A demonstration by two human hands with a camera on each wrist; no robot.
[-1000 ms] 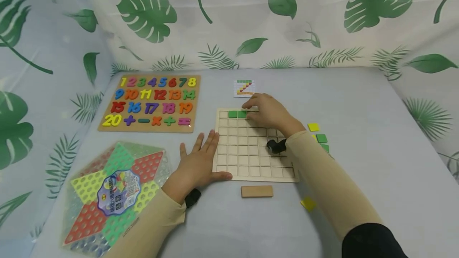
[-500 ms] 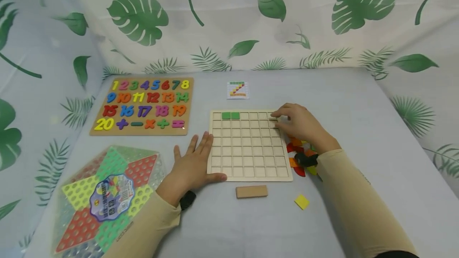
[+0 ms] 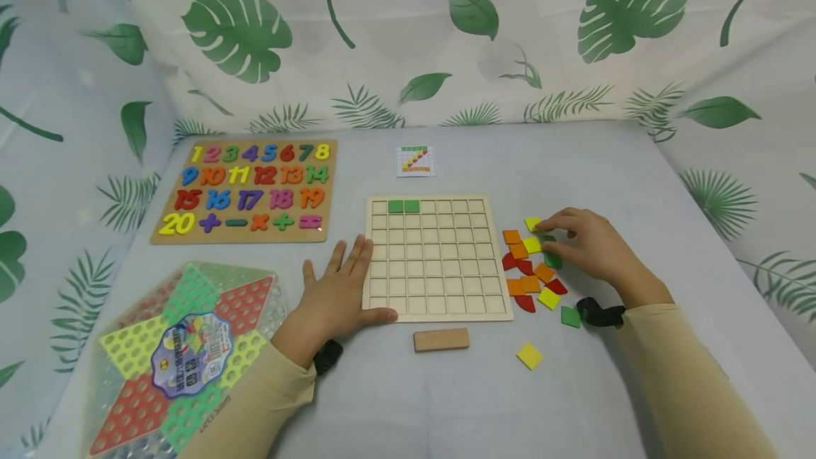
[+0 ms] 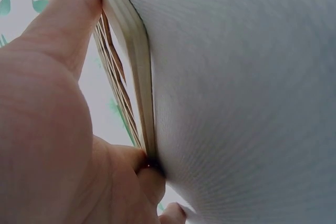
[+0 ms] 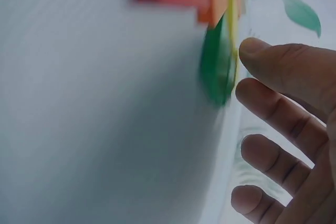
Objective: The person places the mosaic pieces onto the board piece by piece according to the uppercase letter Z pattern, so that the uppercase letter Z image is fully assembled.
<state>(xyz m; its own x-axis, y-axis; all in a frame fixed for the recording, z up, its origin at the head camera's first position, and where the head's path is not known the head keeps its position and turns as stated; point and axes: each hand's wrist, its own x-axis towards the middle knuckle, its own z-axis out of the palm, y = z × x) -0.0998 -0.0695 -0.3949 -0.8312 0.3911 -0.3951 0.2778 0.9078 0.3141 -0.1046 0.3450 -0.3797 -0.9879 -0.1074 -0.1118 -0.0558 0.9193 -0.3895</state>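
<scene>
My left hand (image 3: 328, 307) lies with fingers spread along the left edge of a wooden grid board (image 3: 440, 253), its thumb on the lower left corner. The left wrist view shows thumb and fingers against the board's edge (image 4: 140, 72). Two green square tiles (image 3: 396, 206) sit side by side in the board's top row. My right hand (image 3: 593, 246) hovers over a scatter of tiles right of the board, fingers slightly bent and apart. Its fingertips are near green tiles (image 3: 553, 261) and a yellow tile (image 3: 532, 224). The right wrist view shows nothing held near a green tile (image 5: 216, 64).
Orange tiles (image 3: 512, 237) and red quarter-round pieces (image 3: 525, 303) lie in the scatter. A pattern card (image 3: 416, 161) is behind the board; a wooden block (image 3: 441, 340) and yellow tile (image 3: 529, 355) lie in front. At left are a number board (image 3: 245, 186) and packaged Chinese checkers (image 3: 185, 360).
My right hand has moved from the board's top row, beside the green tiles, rightward to the loose tiles. The left hand stays at the board's edge. The head view has shifted slightly.
</scene>
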